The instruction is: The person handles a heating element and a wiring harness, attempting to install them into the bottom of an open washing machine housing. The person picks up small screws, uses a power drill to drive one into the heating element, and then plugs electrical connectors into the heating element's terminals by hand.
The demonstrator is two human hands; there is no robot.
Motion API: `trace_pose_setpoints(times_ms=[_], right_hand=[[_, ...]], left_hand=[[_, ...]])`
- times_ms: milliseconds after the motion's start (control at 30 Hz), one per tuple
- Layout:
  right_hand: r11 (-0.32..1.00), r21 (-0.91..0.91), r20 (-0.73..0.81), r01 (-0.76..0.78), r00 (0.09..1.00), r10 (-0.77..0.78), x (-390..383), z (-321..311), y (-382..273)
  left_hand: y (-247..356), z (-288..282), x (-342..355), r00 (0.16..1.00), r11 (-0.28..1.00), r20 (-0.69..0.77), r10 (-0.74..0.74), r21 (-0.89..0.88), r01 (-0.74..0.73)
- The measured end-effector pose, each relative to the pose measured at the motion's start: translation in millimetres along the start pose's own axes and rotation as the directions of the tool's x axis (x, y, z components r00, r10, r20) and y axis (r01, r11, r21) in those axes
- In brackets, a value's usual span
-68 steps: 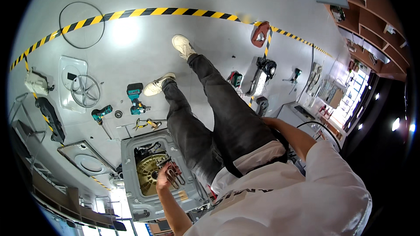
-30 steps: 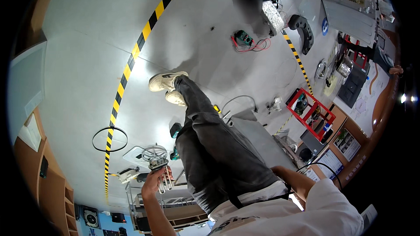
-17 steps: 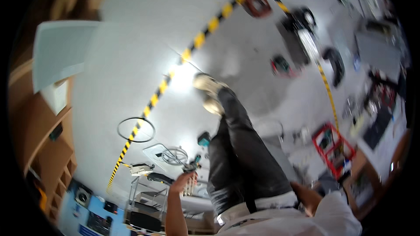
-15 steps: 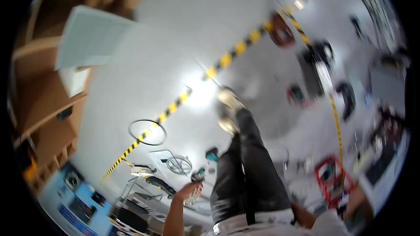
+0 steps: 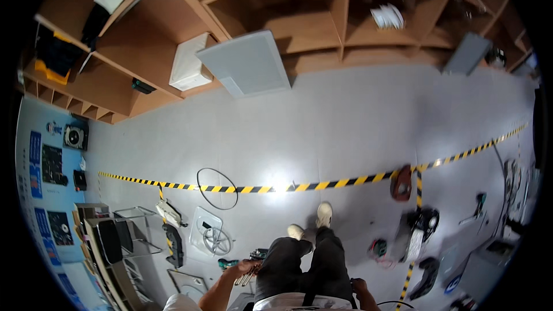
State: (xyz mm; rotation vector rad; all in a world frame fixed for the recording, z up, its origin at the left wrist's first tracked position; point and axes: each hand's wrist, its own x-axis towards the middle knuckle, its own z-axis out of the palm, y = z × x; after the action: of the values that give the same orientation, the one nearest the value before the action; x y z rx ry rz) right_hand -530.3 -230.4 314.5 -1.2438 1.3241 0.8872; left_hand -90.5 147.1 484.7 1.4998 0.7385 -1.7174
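My left hand (image 5: 247, 266), at the lower middle beside my left thigh, grips a metal heating element (image 5: 246, 277) with several rods hanging below the fingers. My right hand (image 5: 358, 285) is low beside my right thigh, fingers curled; whatever it may hold is too small and hidden to make out. A teal power tool (image 5: 227, 264) lies on the floor just left of my left hand, and a silver spoked wheel (image 5: 216, 245) on a pale panel (image 5: 200, 224) lies farther up and left.
Wooden shelves (image 5: 276, 21) with a leaning grey panel (image 5: 247, 63) line the top. Striped floor tape (image 5: 305, 187) crosses the middle. A black ring (image 5: 233, 200), a red-brown part (image 5: 401, 187), a motor assembly (image 5: 426, 222), a multimeter (image 5: 378, 247) and chairs (image 5: 112, 241) surround me.
My view has swung round to face the shelves, with the tape running across the picture. My legs now stand shorter at the bottom; my left hand still carries the heating element.
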Motion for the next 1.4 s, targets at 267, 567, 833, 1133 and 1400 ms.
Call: trace_pose_setpoints(times_ms=[267,567,833,1133,1400], right_hand=[[0.995,-0.06,-0.105,0.078,0.991,-0.084,-42,-39,-365],[0.698,-0.524,-0.009,0.488,0.817,-0.577,-108,74,-592],[0.347,-0.749,0.219,0.565,0.705,-0.674,-76,199,-698],[0.414,-0.762,0.409,0.498,0.866,-0.289,-129,404,-807],[0.135,-0.87,0.44,0.475,0.87,-0.224,-152,577,-902]], left_hand=[[-55,-27,-34,0.987,0.86,-0.114,0.111,-0.486,-0.152],[-129,-77,-27,0.97,0.63,-0.191,0.147,-0.738,-0.241],[-150,-72,-62,0.919,0.463,-0.373,0.124,-0.798,-0.386],[-155,-34,-54,0.966,-0.056,-0.226,-0.128,-0.971,-0.234],[-75,-9,-53,0.992,-0.453,-0.112,-0.053,-0.883,-0.124]])
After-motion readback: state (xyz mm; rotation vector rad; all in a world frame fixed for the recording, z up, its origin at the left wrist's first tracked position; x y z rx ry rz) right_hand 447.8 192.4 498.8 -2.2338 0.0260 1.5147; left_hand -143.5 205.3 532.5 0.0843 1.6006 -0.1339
